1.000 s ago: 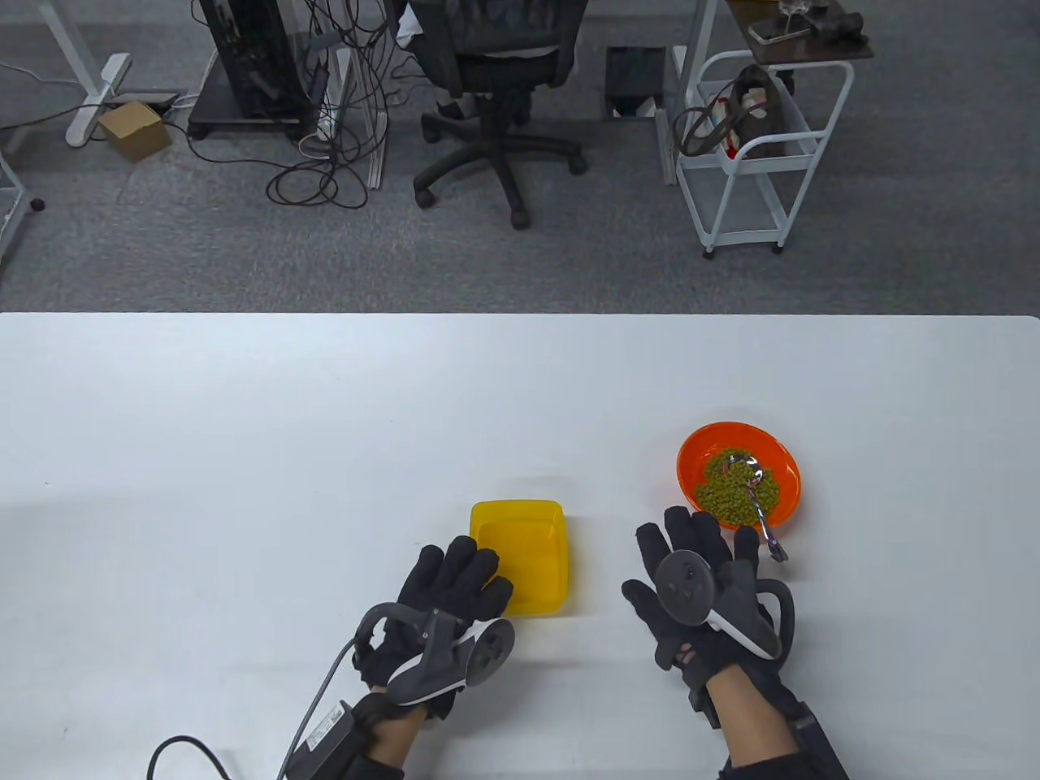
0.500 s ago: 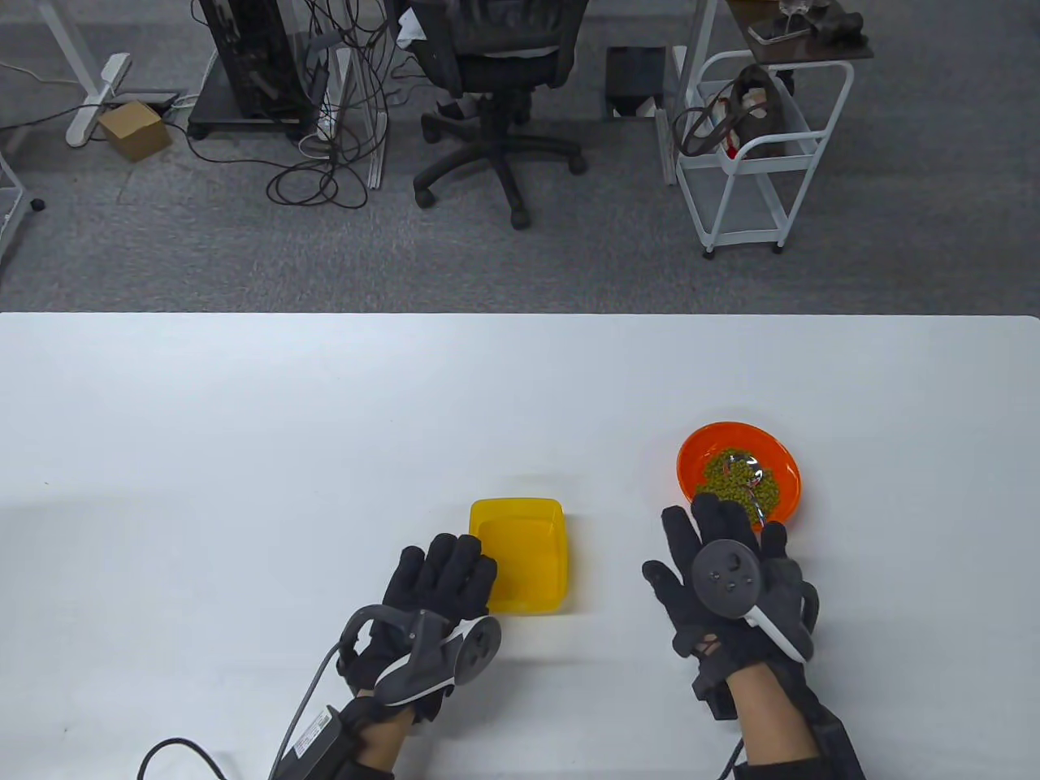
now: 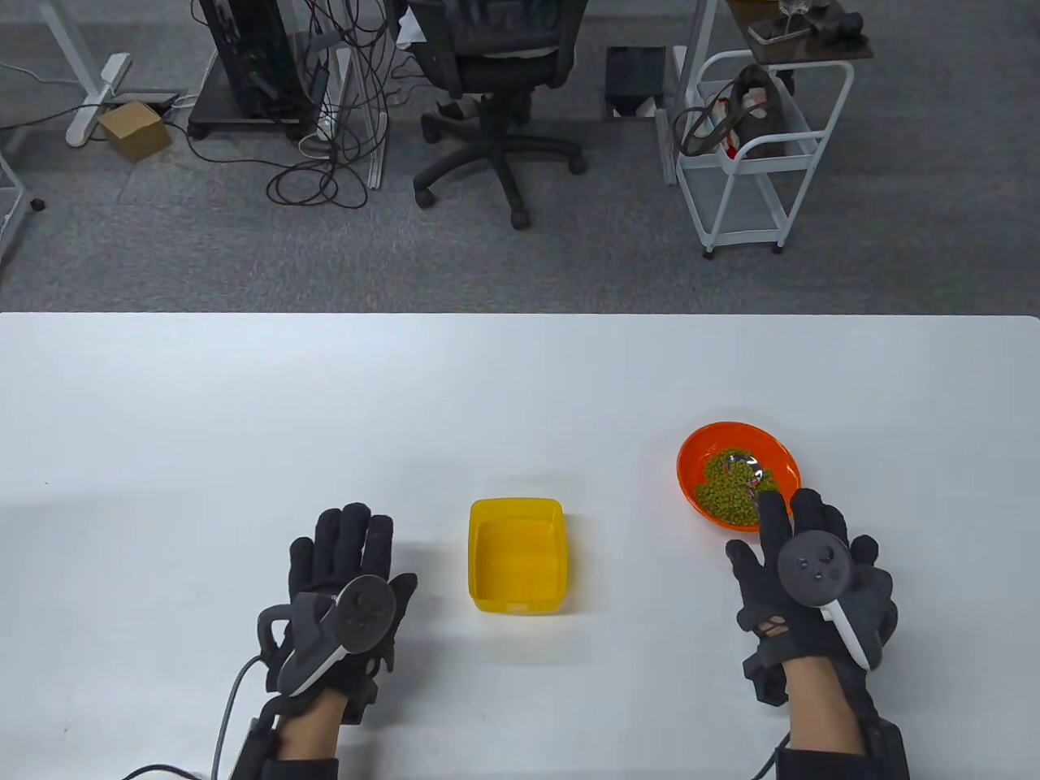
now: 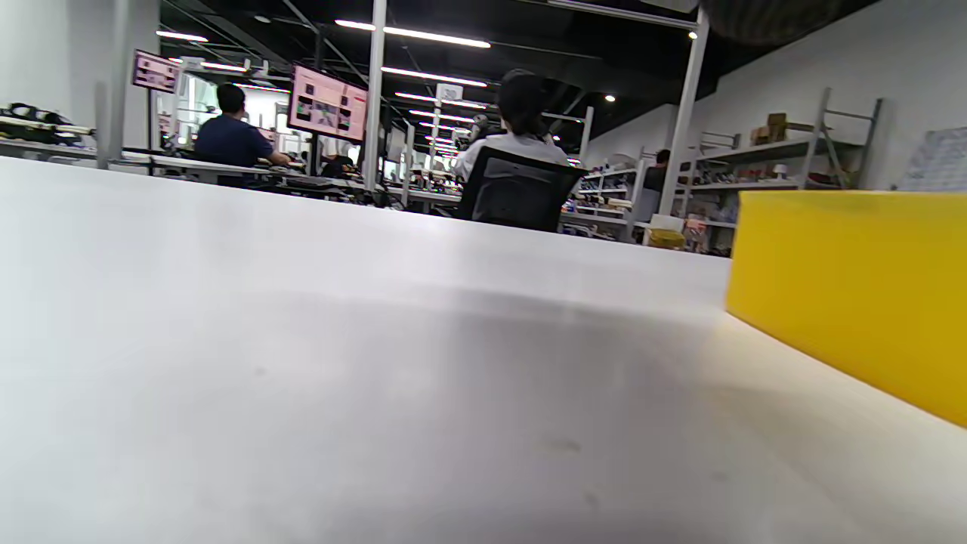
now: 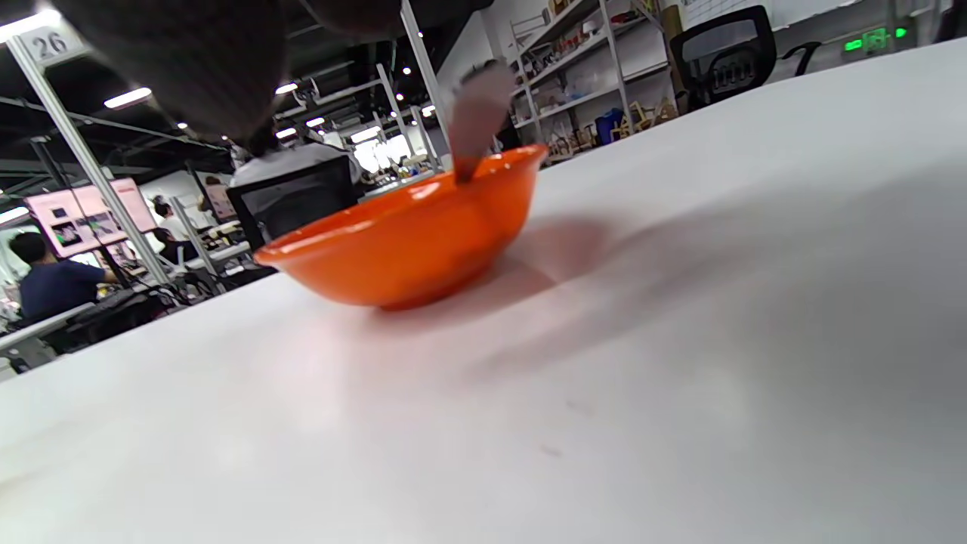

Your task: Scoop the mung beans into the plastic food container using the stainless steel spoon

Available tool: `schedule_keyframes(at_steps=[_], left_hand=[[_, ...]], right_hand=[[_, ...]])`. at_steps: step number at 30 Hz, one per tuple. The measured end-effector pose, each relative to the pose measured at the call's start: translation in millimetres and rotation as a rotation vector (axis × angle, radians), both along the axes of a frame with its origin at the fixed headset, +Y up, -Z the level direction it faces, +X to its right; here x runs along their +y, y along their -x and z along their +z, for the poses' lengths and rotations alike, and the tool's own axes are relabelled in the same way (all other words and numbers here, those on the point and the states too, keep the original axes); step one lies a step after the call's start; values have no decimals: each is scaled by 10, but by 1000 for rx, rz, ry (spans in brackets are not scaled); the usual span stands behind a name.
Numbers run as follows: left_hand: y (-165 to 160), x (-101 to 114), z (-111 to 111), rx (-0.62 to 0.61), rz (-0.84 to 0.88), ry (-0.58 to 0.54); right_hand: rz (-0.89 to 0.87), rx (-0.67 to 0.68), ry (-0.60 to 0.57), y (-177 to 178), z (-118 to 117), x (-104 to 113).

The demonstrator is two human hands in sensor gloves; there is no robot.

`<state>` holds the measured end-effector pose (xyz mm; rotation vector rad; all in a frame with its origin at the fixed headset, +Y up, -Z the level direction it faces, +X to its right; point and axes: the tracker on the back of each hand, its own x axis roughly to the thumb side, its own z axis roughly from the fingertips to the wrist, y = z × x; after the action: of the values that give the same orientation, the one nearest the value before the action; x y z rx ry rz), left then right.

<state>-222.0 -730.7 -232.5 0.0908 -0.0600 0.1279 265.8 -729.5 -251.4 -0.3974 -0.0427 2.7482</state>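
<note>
Both gloves black: left hand (image 3: 345, 581), right hand (image 3: 804, 573). Trackers on hand backs dark grey with white handle strip. Container (image 3: 517, 555) plain bright yellow, between the two hands' fingers. Bowl (image 3: 705, 443) glossy orange, just beyond right fingertips (image 3: 772, 508). Mung beans (image 3: 735, 487) olive green, speckled heap. Spoon (image 3: 743, 467) shiny silver. Table (image 3: 244, 406) plain white.

A white worktop (image 3: 244, 390) fills the near half of the table view. Beyond it lies grey carpet (image 3: 162, 252). A black office chair (image 3: 496, 89) stands there, with tangled cables (image 3: 325, 162) and a cardboard box (image 3: 134, 130) to its left and a white wire trolley (image 3: 756, 154) to its right. The wrist views show strip lights (image 4: 412, 32) overhead, shelving (image 4: 786, 151) along a wall, and pink screens (image 4: 326, 102).
</note>
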Motion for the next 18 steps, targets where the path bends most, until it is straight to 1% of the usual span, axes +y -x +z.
schedule_keyframes(at_steps=[3,6,8,14,18], left_hand=[[63,10,4,21,17,-6],[76,14,6,26,26,-7],[75,9,3,29,19,-9],[72,6,4,31,16,4],[75,3,5,38,22,17]], right_hand=[[6,-24,32,-27,-11,-54],[36,-32,30,-47,-24,-90],[59,-42,62,-51,-34,-122],[107,-88,66,-67,-86,-181],[35,-147,74,-131,-113,-219]])
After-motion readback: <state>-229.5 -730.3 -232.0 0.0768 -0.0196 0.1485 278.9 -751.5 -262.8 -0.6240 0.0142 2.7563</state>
